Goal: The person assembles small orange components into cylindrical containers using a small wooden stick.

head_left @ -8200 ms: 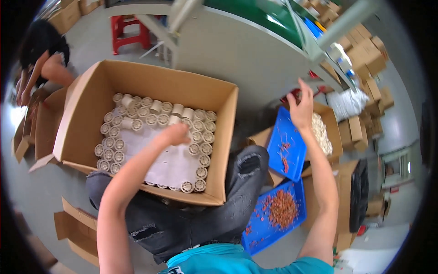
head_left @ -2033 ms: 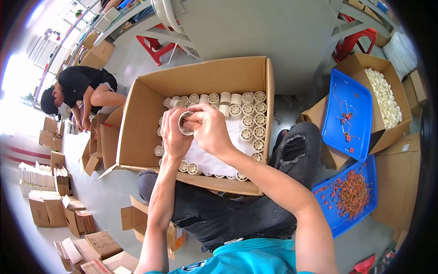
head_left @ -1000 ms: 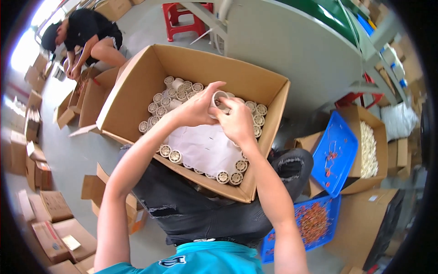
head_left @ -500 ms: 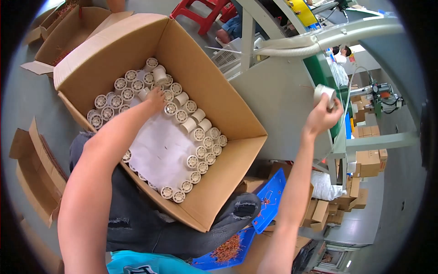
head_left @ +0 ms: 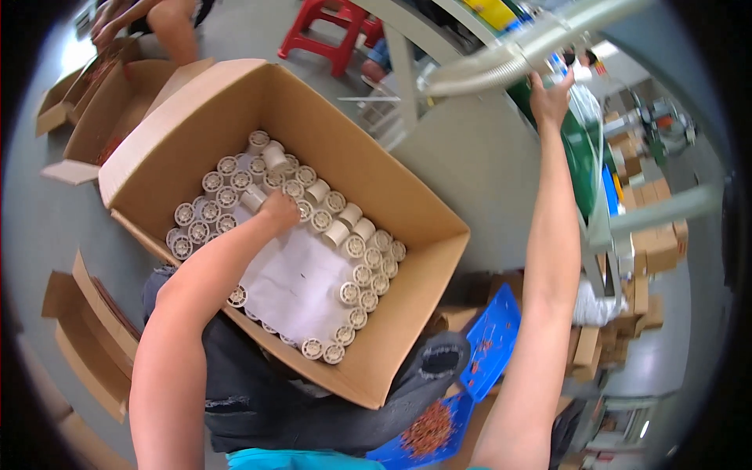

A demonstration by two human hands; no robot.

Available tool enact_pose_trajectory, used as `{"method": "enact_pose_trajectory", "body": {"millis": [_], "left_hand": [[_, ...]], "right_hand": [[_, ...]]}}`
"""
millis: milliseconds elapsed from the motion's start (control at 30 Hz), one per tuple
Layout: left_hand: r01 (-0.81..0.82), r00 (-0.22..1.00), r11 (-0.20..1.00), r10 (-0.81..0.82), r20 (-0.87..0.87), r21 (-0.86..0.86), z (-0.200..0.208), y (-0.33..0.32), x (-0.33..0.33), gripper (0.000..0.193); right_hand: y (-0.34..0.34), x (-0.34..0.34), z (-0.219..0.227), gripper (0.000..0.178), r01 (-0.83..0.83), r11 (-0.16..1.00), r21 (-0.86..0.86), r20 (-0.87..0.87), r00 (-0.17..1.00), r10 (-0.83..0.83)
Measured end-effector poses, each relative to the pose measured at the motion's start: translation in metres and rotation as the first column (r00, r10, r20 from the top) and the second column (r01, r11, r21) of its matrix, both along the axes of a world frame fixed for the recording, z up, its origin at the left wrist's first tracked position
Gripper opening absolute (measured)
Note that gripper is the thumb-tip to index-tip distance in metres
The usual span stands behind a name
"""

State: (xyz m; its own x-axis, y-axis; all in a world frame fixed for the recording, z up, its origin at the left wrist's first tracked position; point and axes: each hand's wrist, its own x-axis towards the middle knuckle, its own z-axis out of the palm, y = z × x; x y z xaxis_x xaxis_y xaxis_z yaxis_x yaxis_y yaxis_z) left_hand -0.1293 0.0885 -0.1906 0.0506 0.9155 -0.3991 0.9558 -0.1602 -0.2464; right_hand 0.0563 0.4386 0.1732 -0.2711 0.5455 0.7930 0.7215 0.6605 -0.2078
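Note:
My left hand [head_left: 281,211] is inside a large open cardboard box [head_left: 423,207], low among white plastic spool-like cylinders [head_left: 321,220]. Its fingers are curled and closed, their tips hidden; what they hold, if anything, I cannot make out. A cylinder lying on its side [head_left: 253,197] is just left of the hand. Several cylinders stand with their spoked ends up along the box's sides, around a white sheet [head_left: 294,278]. My right hand [head_left: 551,100] stretches out over a green conveyor belt [head_left: 578,160], thumb and fingers apart, with no cylinder visible between them.
A grey machine frame with a ribbed hose [head_left: 482,81] stands beyond the box. Blue trays [head_left: 493,345] with small reddish pieces lie near my knee. Smaller open cartons [head_left: 90,337] are at left, a red stool [head_left: 325,35] behind. Another person's arm [head_left: 168,27] shows at upper left.
My right hand has moved farther out over the belt; the white cylinder it held is no longer seen in it. My left hand stays among the cylinders. The whole view has shifted.

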Motion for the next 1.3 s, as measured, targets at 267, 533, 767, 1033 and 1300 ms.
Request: {"method": "enact_pose_trajectory", "body": {"millis": [267, 533, 767, 1033, 1300], "left_hand": [[-0.156, 0.93, 0.984, 0.117, 0.348, 0.086, 0.061, 0.0, 0.015, 0.065], [-0.333, 0.648, 0.908, 0.024, 0.761, 0.255, 0.124, -0.013, 0.049, 0.071], [-0.434, 0.078, 0.9, 0.084, 0.993, -0.042, 0.183, -0.041, 0.132, 0.063], [-0.515, -0.245, 0.836, 0.067, 0.967, -0.189, 0.167, -0.069, 0.127, 0.058], [-0.365, -0.432, 0.93, -0.126, 0.893, -0.046, 0.203, -0.074, 0.126, 0.056]], "right_hand": [[-0.135, 0.219, -0.052, 0.06, -0.024, 1.0, 0.019, 0.187, 0.982, 0.02], [-0.255, 0.475, -0.223, 0.033, 0.502, 0.564, -0.655, 0.397, 0.865, -0.308], [-0.318, 0.496, -0.277, 0.031, 0.539, 0.295, -0.789, 0.341, 0.783, -0.52], [-0.303, 0.465, -0.23, 0.014, 0.614, 0.579, -0.536, 0.168, 0.75, -0.64], [-0.302, 0.258, -0.137, 0.023, -0.208, 0.847, -0.489, -0.32, 0.946, 0.047]]}}
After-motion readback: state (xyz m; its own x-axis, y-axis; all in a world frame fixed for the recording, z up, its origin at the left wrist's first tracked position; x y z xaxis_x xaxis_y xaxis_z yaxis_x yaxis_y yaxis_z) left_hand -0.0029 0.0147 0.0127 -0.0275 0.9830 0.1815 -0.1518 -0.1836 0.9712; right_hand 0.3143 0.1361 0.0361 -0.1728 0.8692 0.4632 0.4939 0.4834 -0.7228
